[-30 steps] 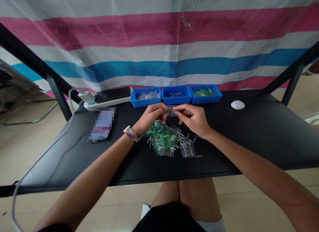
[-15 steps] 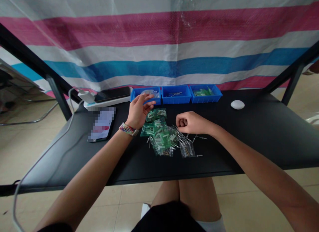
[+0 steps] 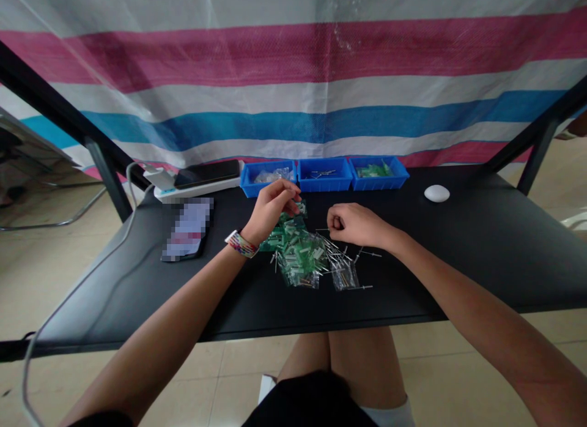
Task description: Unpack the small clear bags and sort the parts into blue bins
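Packets (image 3: 300,256), green-tinted and heaped together, lie on the dark surface (image 3: 477,249) at the middle of the frame. Starting from the left, a phone (image 3: 186,231) lies flat, its screen blurred out. Behind it, a white power strip (image 3: 197,193) bears a black device (image 3: 206,174). Next, toward the upper middle, is the left bin (image 3: 252,190), with clear plastic bags in it. In front of it is the left hand (image 3: 274,208), a woven band (image 3: 243,244) at its wrist. Its fingers are half curled over the far edge of the heap, thumb near the fingertips; I cannot tell whether this grip pinches anything.

The middle bin (image 3: 325,185) holds a few thin rods. Nearer, just right of the heap, loose rods (image 3: 337,254) lie crossed, with a clear packet (image 3: 345,275) at their near end. Above them is the right hand (image 3: 356,225), fingers folded in and thumb close to them. A thin rod (image 3: 322,230) shows at its left; whether the grip pinches it cannot be told. Farther right come the right bin (image 3: 380,183), with green packets inside, and a white oval object (image 3: 437,194).

The step in hand seems to be picking at the rods; the next move probably calls for a light fingertip pinch that leaves neighbouring rods undisturbed.
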Tool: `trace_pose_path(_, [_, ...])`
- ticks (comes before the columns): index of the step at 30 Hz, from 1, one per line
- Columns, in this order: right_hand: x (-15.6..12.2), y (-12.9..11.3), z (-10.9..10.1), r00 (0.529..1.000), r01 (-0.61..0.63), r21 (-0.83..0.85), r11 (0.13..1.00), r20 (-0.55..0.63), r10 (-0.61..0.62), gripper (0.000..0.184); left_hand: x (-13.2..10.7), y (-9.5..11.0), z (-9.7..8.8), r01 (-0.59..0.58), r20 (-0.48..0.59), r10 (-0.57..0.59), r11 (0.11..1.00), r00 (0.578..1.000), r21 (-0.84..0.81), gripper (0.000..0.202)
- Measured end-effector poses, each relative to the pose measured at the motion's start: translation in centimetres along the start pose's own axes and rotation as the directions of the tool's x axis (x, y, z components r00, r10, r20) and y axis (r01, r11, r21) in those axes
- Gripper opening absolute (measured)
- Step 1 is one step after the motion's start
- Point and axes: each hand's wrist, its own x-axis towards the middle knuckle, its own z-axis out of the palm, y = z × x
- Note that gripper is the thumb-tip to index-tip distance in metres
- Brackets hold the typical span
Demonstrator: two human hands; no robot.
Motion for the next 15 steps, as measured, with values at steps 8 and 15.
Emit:
trace_pose_path(8, [0.0, -0.2, -0.4, 0.977, 0.104, 0.17, 0.98, -0.201, -0.069, 0.01, -0.8, 0.4, 0.7, -0.089, 0.321, -0.019, 0.944, 0.947, 0.319, 0.034])
trace_pose_path(15, [-0.1, -1.1, -0.3, 0.945, 0.192, 0.362, 0.912, -0.32, -0.071, 0.006, -0.9, 0.5, 0.8, -0.065, 0.354, -0.03, 0.965, 0.935, 0.252, 0.032])
